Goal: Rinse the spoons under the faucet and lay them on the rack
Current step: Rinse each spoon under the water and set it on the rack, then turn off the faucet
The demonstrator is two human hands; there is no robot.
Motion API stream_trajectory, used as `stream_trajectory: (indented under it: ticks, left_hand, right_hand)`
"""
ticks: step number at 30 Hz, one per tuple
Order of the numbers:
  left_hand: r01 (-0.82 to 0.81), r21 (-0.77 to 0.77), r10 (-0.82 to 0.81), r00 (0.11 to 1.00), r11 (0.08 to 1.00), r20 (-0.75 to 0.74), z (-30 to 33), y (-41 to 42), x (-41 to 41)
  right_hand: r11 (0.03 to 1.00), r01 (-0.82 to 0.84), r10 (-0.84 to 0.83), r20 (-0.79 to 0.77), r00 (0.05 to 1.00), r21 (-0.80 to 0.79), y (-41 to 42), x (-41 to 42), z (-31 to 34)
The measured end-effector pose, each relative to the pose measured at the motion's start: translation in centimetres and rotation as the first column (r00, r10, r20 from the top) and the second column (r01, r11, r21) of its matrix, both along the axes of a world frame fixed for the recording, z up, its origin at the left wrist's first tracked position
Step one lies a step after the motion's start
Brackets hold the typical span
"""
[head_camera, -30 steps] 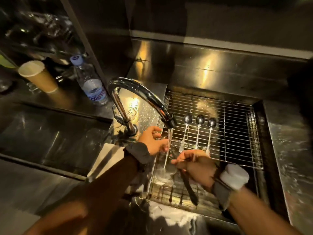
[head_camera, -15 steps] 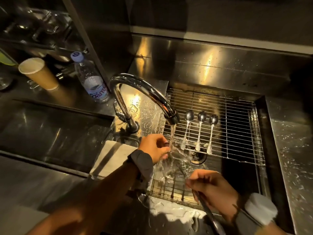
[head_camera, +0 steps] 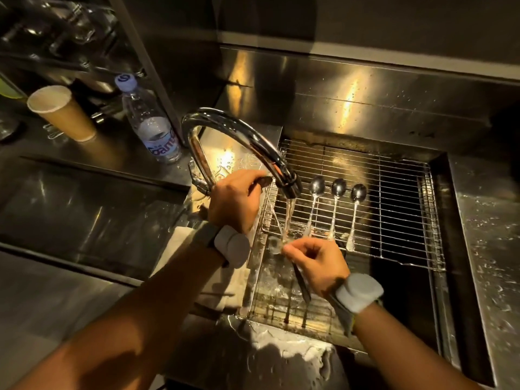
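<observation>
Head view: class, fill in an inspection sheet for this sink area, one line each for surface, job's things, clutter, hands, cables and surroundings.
Surface: steel counter, wet by the sink.
Job's things: three spoons side by side on the rack; faucet running; another spoon under the stream.
Clutter: paper cup, bottle, cloth, foam.
Hands: left hand raised beside the spout, grip unclear; right hand pinches the spoon.
Cables: nothing seen.
Surroundings: steel backsplash; dim shelf of glassware.
</observation>
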State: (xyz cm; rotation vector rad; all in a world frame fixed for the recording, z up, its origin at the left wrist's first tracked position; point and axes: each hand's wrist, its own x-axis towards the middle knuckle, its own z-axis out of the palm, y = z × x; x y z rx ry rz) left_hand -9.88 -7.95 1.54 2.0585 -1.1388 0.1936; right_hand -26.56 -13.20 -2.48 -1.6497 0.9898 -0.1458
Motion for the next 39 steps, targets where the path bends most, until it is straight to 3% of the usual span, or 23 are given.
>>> stream_trajectory:
  ticks: [2,4,7,10,14,17,19,23,29,33,39]
  left_hand:
    - [0.029,0.263,0.001,0.993,0.964,-0.114,-0.9,-0.3,-0.6]
    - [0.078,0.519,-0.025,0.994,0.851,-0.108,-2.4,-0.3,-1.2]
    - [0.158,0.622,-0.107,0.987,0.767,-0.118,-3.3,-0.4,-1.9]
    - [0.154,0.605,-0.101,0.987,0.781,-0.121,-3.2,-0.6,-1.4]
    - [0.221,0.48,-0.221,0.973,0.849,-0.057,-4.8,0.8,0.3]
    - [0.282,0.505,-0.348,0.937,0.815,0.038,-7.2,2.6,1.2]
    - [0.295,0.519,-0.342,0.94,0.802,-0.006,-8.8,3.1,1.5]
    - [0.297,0.464,-0.276,0.954,0.834,-0.115,-10.0,3.0,1.0]
    - [0.297,0.412,-0.273,0.955,0.861,-0.116,-10.3,3.0,1.0]
    - [0.288,0.39,-0.261,0.958,0.875,-0.121,-10.5,3.0,1.1]
    - [0.286,0.372,-0.252,0.958,0.883,-0.137,-10.7,3.0,1.1]
  right_hand:
    - [0.992,-0.081,0.084,-0.022,0.996,0.098,-0.3,-1.8,0.1]
    - [0.969,-0.097,0.105,-0.024,0.994,0.225,-0.8,-3.2,0.5]
    - [0.926,-0.076,0.085,-0.008,0.996,0.369,-1.6,-4.4,1.8]
    - [0.921,-0.017,0.04,-0.051,0.998,0.39,-2.7,-4.1,2.5]
    - [0.919,0.224,-0.195,-0.119,0.973,0.323,-4.4,-1.3,2.1]
    - [0.871,0.343,-0.331,-0.094,0.939,0.352,-6.1,1.8,1.4]
    - [0.869,0.364,-0.344,-0.12,0.931,0.336,-7.4,3.6,0.2]
    - [0.927,0.304,-0.272,-0.167,0.948,0.219,-8.8,5.9,-0.6]
    - [1.0,0.0,-0.009,-0.363,0.932,-0.026,-9.1,6.3,0.2]
    - [0.963,-0.059,-0.068,-0.449,0.891,-0.264,-9.2,6.6,-1.5]
    - [0.957,-0.035,-0.102,-0.445,0.89,-0.289,-9.0,6.7,-2.3]
